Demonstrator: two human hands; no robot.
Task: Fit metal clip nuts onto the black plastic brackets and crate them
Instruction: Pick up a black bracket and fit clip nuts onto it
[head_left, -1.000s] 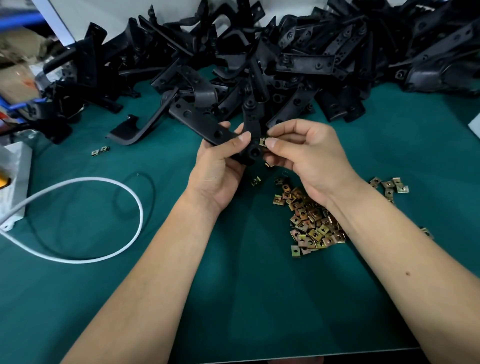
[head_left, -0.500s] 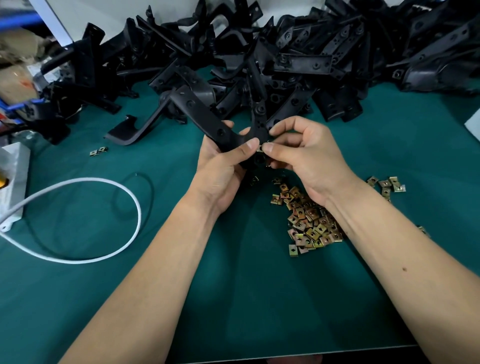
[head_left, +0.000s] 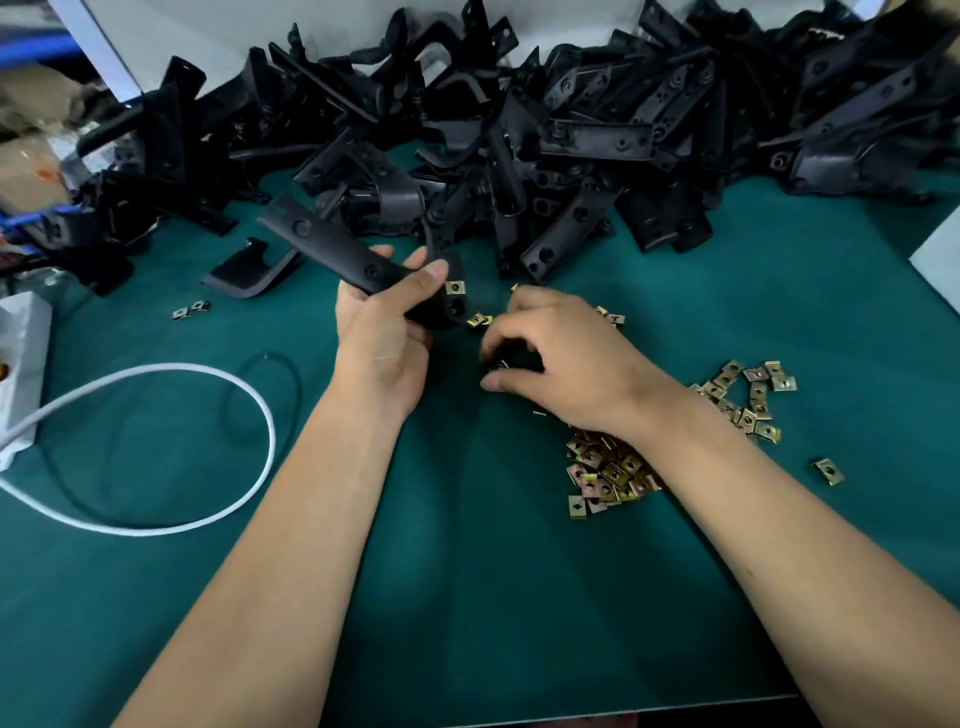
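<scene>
My left hand grips a long black plastic bracket above the green mat. A brass-coloured clip nut sits on the bracket's near end, just past my thumb. My right hand is down on the mat to the right of the bracket, fingers curled over the edge of the clip nut pile. Whatever lies under those fingers is hidden in shadow. A loose clip nut lies between the two hands.
A big heap of black brackets fills the back of the table. One bracket lies apart at the left, with two stray nuts near it. More nuts are scattered at the right. A white cable loops from a power strip.
My right hand has left the bracket's end and dropped to the nut pile on the mat. A clip nut now sits on the bracket, which my left hand still holds.
</scene>
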